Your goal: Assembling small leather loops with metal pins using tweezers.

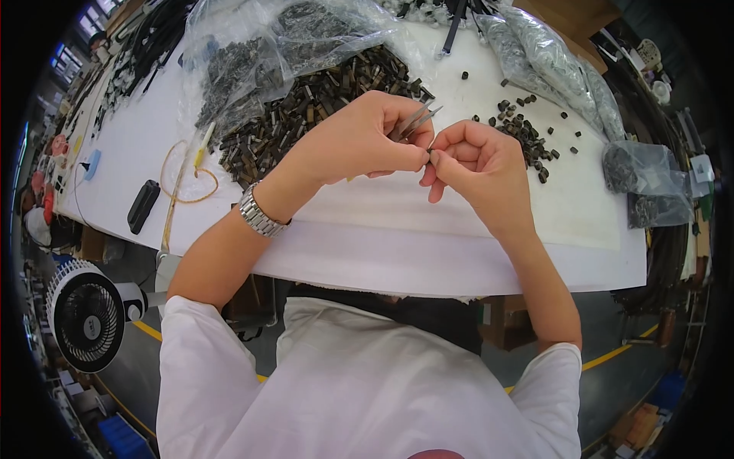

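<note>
Above the middle of the white table, my left hand [375, 141] and my right hand [483, 170] meet fingertip to fingertip. Between them they pinch a small dark piece [430, 152], mostly covered by the fingers. My left hand also keeps a two-pronged metal tool [417, 120], like tweezers or thread snips, in its curled fingers, prongs pointing up and right. Behind my left hand spreads a big pile of dark brown and black strip pieces [313, 92]. Short dark block-like bits [520, 130] lie in a smaller heap beyond my right hand.
A clear plastic bag [252, 57] of dark parts lies at the back left, with more filled bags [634, 176] at the right. A black case [144, 206] and a yellow-handled tool [203, 147] rest on the left. A fan [88, 317] stands below the table's left edge.
</note>
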A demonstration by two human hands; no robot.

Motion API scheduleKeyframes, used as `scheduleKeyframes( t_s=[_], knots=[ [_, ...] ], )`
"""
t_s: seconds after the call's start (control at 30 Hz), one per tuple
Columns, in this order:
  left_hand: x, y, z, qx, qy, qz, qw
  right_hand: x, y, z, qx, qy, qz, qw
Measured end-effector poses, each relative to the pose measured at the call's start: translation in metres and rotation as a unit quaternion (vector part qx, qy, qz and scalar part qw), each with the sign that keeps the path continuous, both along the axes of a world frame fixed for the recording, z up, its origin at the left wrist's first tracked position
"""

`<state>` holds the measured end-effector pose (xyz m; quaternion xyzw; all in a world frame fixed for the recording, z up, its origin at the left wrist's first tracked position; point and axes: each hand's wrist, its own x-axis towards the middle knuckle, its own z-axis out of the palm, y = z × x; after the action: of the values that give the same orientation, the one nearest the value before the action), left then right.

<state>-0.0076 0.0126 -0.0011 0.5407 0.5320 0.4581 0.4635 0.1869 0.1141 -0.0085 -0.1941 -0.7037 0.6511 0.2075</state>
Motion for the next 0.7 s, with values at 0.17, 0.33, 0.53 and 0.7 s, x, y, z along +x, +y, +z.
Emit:
scheduleKeyframes(
  t_s=[0.17,0.33,0.53,0.7],
  knots=[
    [0.014,0.001,-0.014,0.119,0.195,0.107,0.968,-0.009,-0.008,-0.009,0.017,0.022,-0.042,0.999],
    [0.027,-0.003,-0.015,0.160,0.155,0.173,0.959,-0.015,0.000,-0.022,0.184,0.060,-0.074,0.978],
    [0.002,0.005,-0.020,0.047,-0.213,0.049,0.975,-0.016,0.013,-0.028,0.423,0.118,-0.125,0.890],
    [-0.001,0.005,-0.019,0.008,-0.284,-0.016,0.959,-0.012,0.017,-0.031,0.444,0.219,-0.102,0.863]
  ],
)
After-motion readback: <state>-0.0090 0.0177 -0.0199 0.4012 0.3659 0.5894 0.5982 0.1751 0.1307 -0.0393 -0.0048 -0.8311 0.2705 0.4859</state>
